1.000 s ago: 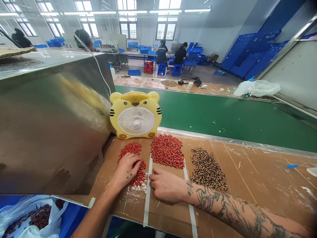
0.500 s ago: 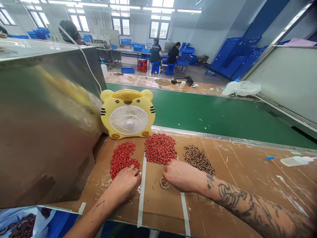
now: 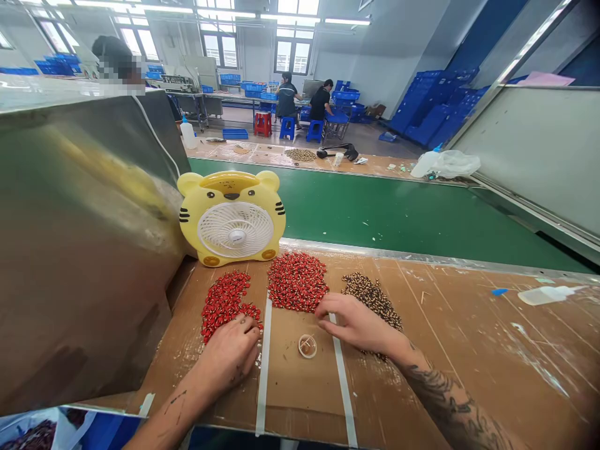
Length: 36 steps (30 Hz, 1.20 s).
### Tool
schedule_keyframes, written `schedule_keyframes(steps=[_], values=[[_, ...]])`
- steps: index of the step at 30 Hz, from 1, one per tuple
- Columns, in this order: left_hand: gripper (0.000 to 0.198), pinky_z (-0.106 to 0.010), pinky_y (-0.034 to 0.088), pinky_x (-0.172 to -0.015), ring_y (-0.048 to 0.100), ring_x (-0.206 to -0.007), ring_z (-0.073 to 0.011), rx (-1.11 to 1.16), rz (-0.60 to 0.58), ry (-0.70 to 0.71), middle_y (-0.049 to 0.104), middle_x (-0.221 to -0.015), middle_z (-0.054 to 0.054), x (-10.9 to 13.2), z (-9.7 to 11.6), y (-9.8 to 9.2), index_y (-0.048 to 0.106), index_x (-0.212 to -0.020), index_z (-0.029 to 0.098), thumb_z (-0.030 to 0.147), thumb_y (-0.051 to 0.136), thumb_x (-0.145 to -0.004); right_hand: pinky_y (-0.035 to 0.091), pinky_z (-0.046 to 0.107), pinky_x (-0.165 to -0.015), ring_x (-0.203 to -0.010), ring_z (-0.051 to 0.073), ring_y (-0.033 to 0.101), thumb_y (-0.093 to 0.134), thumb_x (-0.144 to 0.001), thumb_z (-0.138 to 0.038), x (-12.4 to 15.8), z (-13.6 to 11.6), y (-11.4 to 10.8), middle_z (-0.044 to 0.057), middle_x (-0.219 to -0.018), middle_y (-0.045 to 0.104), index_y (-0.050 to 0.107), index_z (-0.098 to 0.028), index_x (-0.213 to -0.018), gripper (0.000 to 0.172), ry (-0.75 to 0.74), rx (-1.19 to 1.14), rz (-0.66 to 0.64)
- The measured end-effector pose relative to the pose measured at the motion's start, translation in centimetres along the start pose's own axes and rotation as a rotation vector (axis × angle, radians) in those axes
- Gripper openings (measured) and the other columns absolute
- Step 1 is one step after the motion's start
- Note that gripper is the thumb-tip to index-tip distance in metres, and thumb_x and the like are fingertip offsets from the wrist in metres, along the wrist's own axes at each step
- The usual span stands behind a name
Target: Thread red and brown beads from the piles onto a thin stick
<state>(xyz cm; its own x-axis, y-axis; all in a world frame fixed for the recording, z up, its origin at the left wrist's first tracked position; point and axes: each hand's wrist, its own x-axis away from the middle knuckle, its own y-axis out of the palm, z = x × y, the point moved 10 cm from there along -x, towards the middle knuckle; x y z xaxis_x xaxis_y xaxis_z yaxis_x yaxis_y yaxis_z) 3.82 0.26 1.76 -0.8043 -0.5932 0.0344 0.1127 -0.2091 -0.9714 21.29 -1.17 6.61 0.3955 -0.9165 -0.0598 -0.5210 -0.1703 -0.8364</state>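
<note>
Here, the L hand [image 3: 234, 347] bends over the near end of a pile of small shiny red bits [image 3: 220, 306]; its fingertips are hidden, so can't tell if it grips any. The R hand [image 3: 354, 322] is part open, thumb & fingers apart, next to a bigger pile of small red bits [image 3: 299, 281]. A pile of tiny black-and-tan bits [image 3: 370, 299] sits just beyond it. All 3 piles lie apart, prob. so kinds don't mix, yet close for easy reach.

Premises are consistent with a factory workshop: green conveyor belt [image 3: 375, 215], heaps of small red pieces [image 3: 299, 282] along a workbench [image 3: 450, 356], blue crates [image 3: 424, 103], strip lights [image 3: 347, 22], co-workers [image 3: 287, 100] seated on stools [image 3: 287, 129].
</note>
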Motion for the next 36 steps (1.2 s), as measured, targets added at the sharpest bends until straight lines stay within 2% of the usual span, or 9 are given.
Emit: schedule_keyframes(steps=[4,8,12,16,23,25,28,31,36], values=[[0.021,-0.028,0.045,-0.065,0.059,-0.068,-0.019,0.249,0.066,-0.077,0.064,-0.071,-0.004,-0.1,-1.1,-1.1,0.061,-0.07,0.017,0.008,0.046,-0.082,0.047,0.027,-0.071,-0.074,0.017,0.062,0.062,-0.087,-0.022,2.9,3.2,1.9,0.001,-0.081,0.069,0.071,-0.019,-0.087,0.009,0.188,-0.264,0.142],[0.015,-0.023,0.042,-0.054,0.055,-0.056,-0.014,0.684,0.2,-0.271,0.06,-0.061,0.001,-0.6,-3.5,-1.4,0.065,-0.074,0.017,0.012,0.051,-0.079,0.046,0.025,-0.065,-0.069,0.016,0.061,0.068,-0.083,-0.024,3.4,4.2,4.7,0.002,-0.077,0.068,0.072,-0.018,-0.088,0.009,0.272,-0.401,0.178],[0.013,-0.023,0.05,-0.057,0.063,-0.061,-0.0152,1.181,0.336,-0.385,0.07,-0.07,-0.003,-1.2,-5.2,-0.6,0.072,-0.083,0.015,0.02,0.06,-0.079,0.042,0.026,-0.063,-0.067,0.016,0.058,0.065,-0.088,-0.026,2.5,3.5,5.2,0.002,-0.072,0.065,0.073,-0.018,-0.077,0.016,0.199,-0.35,0.159],[0.008,-0.025,0.055,-0.064,0.069,-0.065,-0.0161,1.503,0.393,-0.349,0.074,-0.078,-0.005,-2.8,-4.8,-0.1,0.076,-0.077,0.015,0.022,0.072,-0.074,0.041,0.025,-0.065,-0.069,0.015,0.057,0.064,-0.092,-0.031,2.1,2.2,5.1,0.002,-0.073,0.065,0.073,-0.018,-0.08,0.02,0.05,-0.301,0.115],[0.017,-0.025,0.056,-0.066,0.072,-0.066,-0.017,1.659,0.318,-0.335,0.074,-0.072,-0.006,-6.9,-2.0,0.8,0.074,-0.075,0.012,0.022,0.084,-0.066,0.039,0.026,-0.063,-0.072,0.016,0.054,0.053,-0.1,-0.033,1.7,-0.1,4.7,0.004,-0.073,0.061,0.068,-0.017,-0.078,0.03,-0.16,-0.126,0.098],[0.021,-0.025,0.055,-0.063,0.069,-0.062,-0.0152,1.699,0.316,-0.299,0.072,-0.071,-0.004,-7.5,-1.7,1.1,0.075,-0.083,0.013,0.024,0.083,-0.067,0.038,0.026,-0.062,-0.07,0.016,0.053,0.052,-0.1,-0.031,1.6,-0.5,4.8,0.003,-0.071,0.059,0.066,-0.017,-0.077,0.03,-0.2,-0.092,0.086],[0.025,-0.022,0.051,-0.063,0.066,-0.066,-0.0133,1.671,0.325,-0.271,0.072,-0.077,-0.004,-7.5,-2.2,1.7,0.078,-0.092,0.015,0.023,0.082,-0.069,0.037,0.026,-0.062,-0.069,0.016,0.052,0.053,-0.099,-0.029,1.8,-0.7,5.1,0.003,-0.071,0.058,0.067,-0.017,-0.08,0.026,-0.251,-0.054,0.117],[0.012,-0.02,0.049,-0.068,0.064,-0.074,-0.0136,1.664,0.307,-0.274,0.074,-0.079,-0.006,-7.1,-2.5,2.6,0.08,-0.076,0.014,0.019,0.083,-0.066,0.035,0.027,-0.062,-0.067,0.016,0.05,0.053,-0.099,-0.027,2.2,-0.4,4.9,0.003,-0.07,0.057,0.067,-0.017,-0.082,0.024,-0.257,-0.023,0.223],[0.013,-0.019,0.048,-0.057,0.062,-0.058,-0.01,1.85,0.272,-0.379,0.073,-0.071,-0.003,-6.7,-2.4,4.2,0.078,-0.069,0.015,0.019,0.087,-0.059,0.034,0.028,-0.061,-0.066,0.016,0.047,0.051,-0.099,-0.024,2.4,0.1,5.1,0.003,-0.069,0.053,0.063,-0.017,-0.075,0.027,-0.212,-0.019,0.209]])
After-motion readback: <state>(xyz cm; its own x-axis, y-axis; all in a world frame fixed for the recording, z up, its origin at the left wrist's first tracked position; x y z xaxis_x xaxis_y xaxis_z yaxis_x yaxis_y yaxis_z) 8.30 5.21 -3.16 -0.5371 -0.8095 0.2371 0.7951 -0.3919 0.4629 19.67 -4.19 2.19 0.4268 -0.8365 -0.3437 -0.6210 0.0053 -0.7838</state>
